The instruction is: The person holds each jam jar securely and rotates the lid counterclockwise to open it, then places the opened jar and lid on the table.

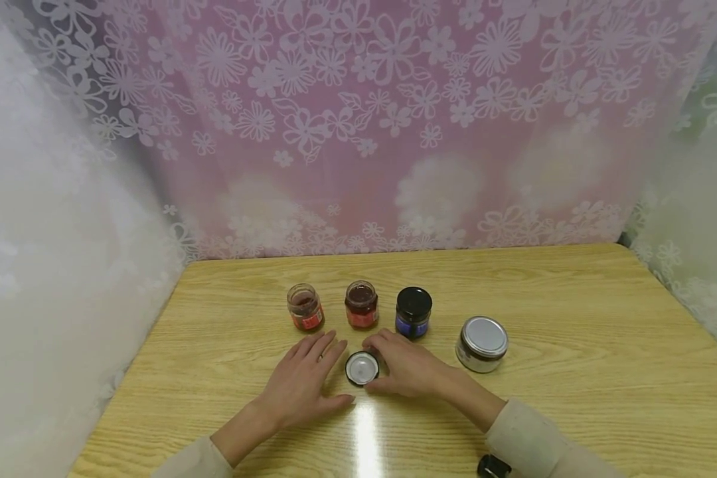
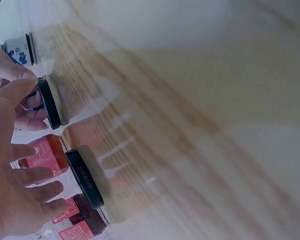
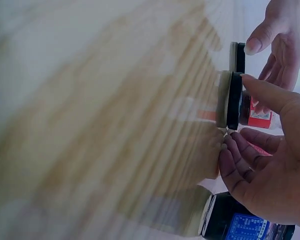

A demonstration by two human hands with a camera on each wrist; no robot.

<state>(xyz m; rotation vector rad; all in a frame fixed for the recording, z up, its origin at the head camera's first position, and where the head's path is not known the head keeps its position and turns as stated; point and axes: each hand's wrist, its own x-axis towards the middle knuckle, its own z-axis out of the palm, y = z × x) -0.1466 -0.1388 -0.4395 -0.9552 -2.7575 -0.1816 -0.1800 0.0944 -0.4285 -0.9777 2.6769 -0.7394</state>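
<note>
A round jar lid (image 1: pixel 362 368) lies on the table with its pale inside up. My right hand (image 1: pixel 409 365) holds this lid by its dark rim, thumb on the near side and curled fingers on the far side. My left hand (image 1: pixel 301 382) is spread low over the table, fingers fairly straight, to the left of the lid. A second dark-rimmed lid (image 2: pixel 85 177) lies by the left fingers in the left wrist view; the head view hides it. Two lidless jars with red labels, a left jar (image 1: pixel 305 309) and a middle jar (image 1: pixel 361 305), stand beyond the hands.
A black-lidded jar with a blue label (image 1: pixel 413 312) stands just beyond the right hand. Farther right is a wide jar with a silver lid (image 1: pixel 482 344). A small black object (image 1: pixel 493 467) lies by the right sleeve. Floral curtains (image 1: pixel 394 133) surround the wooden table (image 1: pixel 573 318).
</note>
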